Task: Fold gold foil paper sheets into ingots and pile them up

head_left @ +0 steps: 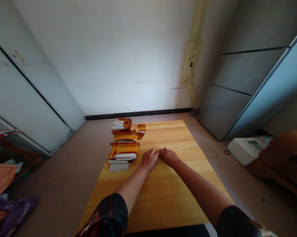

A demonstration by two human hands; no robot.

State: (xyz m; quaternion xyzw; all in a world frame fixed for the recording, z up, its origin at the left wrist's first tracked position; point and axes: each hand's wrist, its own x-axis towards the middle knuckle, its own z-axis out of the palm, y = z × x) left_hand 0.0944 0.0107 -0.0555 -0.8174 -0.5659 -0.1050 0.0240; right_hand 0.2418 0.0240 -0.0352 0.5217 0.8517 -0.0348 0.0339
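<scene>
My left hand (149,159) and my right hand (170,157) almost meet over the middle of the wooden table (163,200). Both are closed, fingertips pinched together low over the tabletop. Whatever they pinch is too small and too covered by the fingers to make out. Left of my left hand lie curled, glossy amber-brown sheets (125,147) with folded white paper strips (125,156) among them. Farther back is a second group of amber-brown sheets (123,134) and a white paper roll or fold (118,124). A pale paper piece (119,166) lies nearest me at the left edge.
Behind the table stands a white wall (128,59) with tan tape (191,65) running down it. A grey refrigerator-like cabinet (227,82) is at right, near a white box (247,149). A purple bag (17,214) lies on the floor at left.
</scene>
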